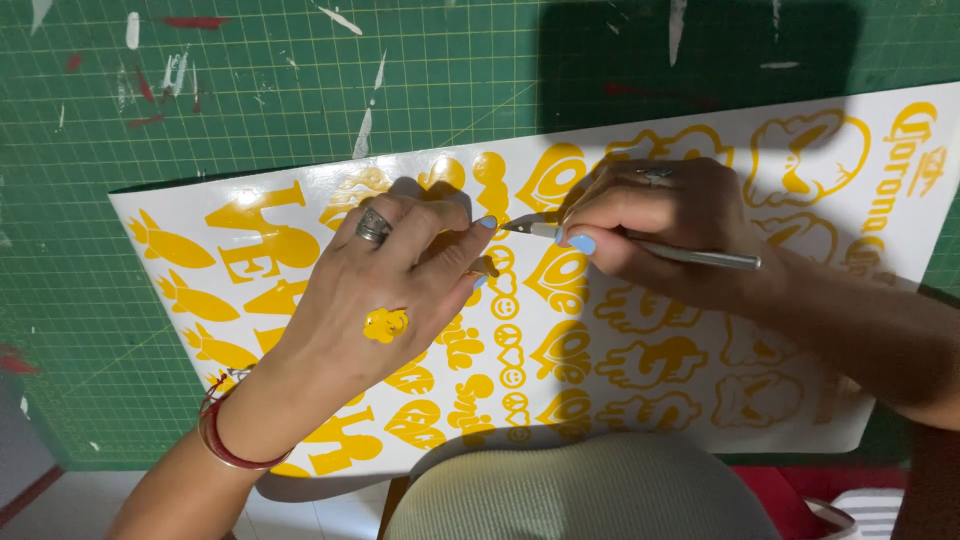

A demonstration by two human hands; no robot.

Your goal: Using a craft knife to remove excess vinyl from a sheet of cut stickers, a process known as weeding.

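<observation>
While the fingertips (583, 243) of our right hand (660, 225) pinch the slim silver craft knife (650, 248) closed like a pen, our left hand (385, 290) pinches a small yellow vinyl scrap (487, 266). Both work on the white sheet of yellow vinyl stickers (560, 300) lying on the green gridded cutting mat (250, 90). We judge weeding is under way; the next lift calls for a shallow blade angle.

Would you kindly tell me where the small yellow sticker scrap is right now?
In the head view, the yellow sticker scrap is stuck on the back of the left hand, left of centre, above the white sticker sheet and below the ring.
</observation>
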